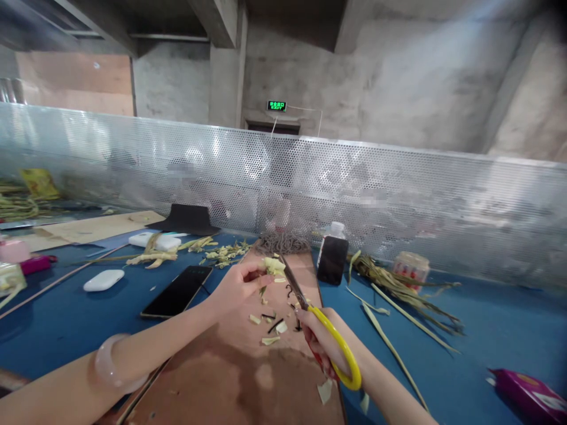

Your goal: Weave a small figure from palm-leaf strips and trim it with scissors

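My left hand (234, 290) pinches a small pale yellow-green bundle of plant-like strips (273, 266) over the brown board (199, 386). In my right hand (325, 336) is a pair of scissors (339, 342) with a yellow handle loop. Their blades point up and to the left, with the tips close to the bundle; whether they touch it I cannot tell. Below the two hands, pale trimmings (270, 340) and short dark bits (275, 325) lie scattered on the board. A pile of grey-brown cord (282, 242) rests at the board's far end.
A black phone (177, 292) and a white case (104, 280) lie on the blue table at left. Another phone (333, 260) leans on a bottle (337, 228) at right, near dry stalks (390, 277) and a jar (411, 267). A perforated metal screen (221, 177) stands behind.
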`<control>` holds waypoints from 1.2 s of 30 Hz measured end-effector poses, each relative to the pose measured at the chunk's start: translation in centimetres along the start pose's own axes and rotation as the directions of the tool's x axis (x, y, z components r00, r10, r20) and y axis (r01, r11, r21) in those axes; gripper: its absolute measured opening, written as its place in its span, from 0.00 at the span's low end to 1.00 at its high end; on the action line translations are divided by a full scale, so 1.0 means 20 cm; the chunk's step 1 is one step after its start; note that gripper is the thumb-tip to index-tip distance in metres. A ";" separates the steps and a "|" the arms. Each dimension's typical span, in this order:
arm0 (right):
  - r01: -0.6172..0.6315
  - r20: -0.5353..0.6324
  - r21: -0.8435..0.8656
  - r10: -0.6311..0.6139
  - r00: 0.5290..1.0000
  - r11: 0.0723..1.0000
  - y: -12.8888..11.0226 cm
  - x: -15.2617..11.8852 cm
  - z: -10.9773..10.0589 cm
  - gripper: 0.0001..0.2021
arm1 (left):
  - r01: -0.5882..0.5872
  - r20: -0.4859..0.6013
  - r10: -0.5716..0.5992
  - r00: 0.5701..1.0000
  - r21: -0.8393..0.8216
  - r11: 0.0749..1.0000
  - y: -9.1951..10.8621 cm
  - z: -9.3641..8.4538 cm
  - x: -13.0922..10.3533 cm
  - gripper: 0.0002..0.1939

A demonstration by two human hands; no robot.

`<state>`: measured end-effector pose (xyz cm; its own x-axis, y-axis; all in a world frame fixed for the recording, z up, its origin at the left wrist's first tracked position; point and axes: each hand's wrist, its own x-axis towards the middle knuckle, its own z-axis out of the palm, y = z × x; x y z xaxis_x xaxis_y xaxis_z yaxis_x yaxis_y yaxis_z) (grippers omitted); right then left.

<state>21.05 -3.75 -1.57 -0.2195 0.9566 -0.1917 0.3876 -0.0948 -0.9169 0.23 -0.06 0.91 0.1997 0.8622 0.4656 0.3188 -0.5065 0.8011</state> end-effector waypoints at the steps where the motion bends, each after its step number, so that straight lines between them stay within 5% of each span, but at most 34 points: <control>1: -0.004 -0.002 0.002 0.004 1.000 1.000 0.00 0.01 0.00 0.19 | 0.004 -0.002 -0.004 1.000 -0.007 1.000 0.00 0.00 0.00 0.13; 16: -0.008 -0.031 0.152 0.013 0.999 0.988 0.00 0.01 0.01 0.21 | 0.073 0.010 -0.073 0.997 -0.137 0.988 0.01 0.01 -0.02 0.13; 36: -0.076 -0.040 0.129 0.081 0.996 0.989 -0.04 0.01 0.03 0.19 | 0.152 0.126 -0.131 0.983 -0.177 0.972 -0.03 0.02 -0.02 0.15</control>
<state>20.17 -3.63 -1.14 -0.1513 0.9559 -0.2516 0.2846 -0.2016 -0.9372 0.30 -0.08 0.07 0.2713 0.9128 0.3054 0.1763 -0.3590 0.9165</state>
